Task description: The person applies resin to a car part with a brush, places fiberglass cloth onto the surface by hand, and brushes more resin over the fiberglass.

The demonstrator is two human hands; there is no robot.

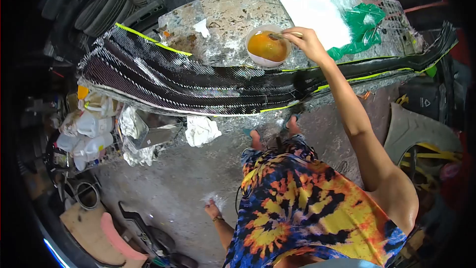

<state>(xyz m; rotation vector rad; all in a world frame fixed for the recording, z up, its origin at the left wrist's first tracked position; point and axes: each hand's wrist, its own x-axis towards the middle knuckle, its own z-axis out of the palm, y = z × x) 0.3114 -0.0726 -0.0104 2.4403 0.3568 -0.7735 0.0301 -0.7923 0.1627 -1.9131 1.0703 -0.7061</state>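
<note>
My right hand (306, 44) is closed around the handle of a paintbrush (287, 34). The brush's bristle end rests at a white bowl (263, 60) of amber liquid, which looks like resin. Just below the bowl, a long curved part covered in black carbon fibre cloth (198, 87) stretches across the bench, with yellow-green tape (153, 41) along parts of its edges. The cloth shines as if wet in places. My left hand (212, 210) hangs low over the floor, away from the bench, holding nothing visible; its fingers look loosely apart.
White sheets (317, 15) and a green plastic bag (364, 25) lie at the bench's back right. Plastic jugs (94, 124) and crumpled white cloth (202, 131) sit along the near left. A grey fender-like panel (416, 129) stands at right; cardboard (89, 228) lies lower left.
</note>
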